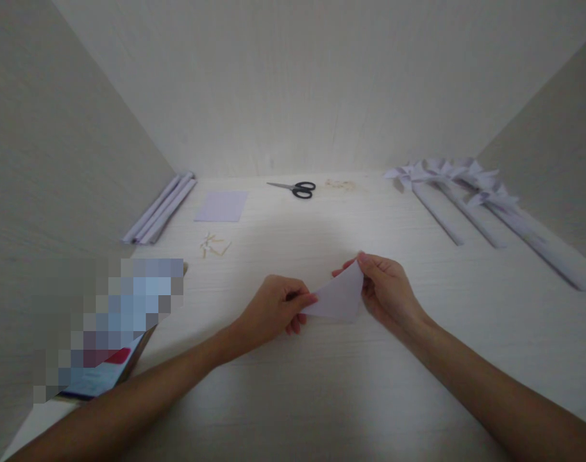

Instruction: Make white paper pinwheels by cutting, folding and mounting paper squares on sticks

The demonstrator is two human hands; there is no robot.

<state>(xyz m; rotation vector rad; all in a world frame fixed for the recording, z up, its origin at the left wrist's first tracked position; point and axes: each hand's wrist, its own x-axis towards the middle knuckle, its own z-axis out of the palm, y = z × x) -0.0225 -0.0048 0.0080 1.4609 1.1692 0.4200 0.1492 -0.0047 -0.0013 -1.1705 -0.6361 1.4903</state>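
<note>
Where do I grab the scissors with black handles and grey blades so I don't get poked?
Probably best by the black loop handles, coming from the right. The scissors lie flat, their pointed grey metal blades aimed left, so that approach should avoid the tip.

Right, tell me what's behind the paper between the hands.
Beyond the upper edge of the paper, fingertips of the right hand show; whatever else lies directly behind is covered.
</note>
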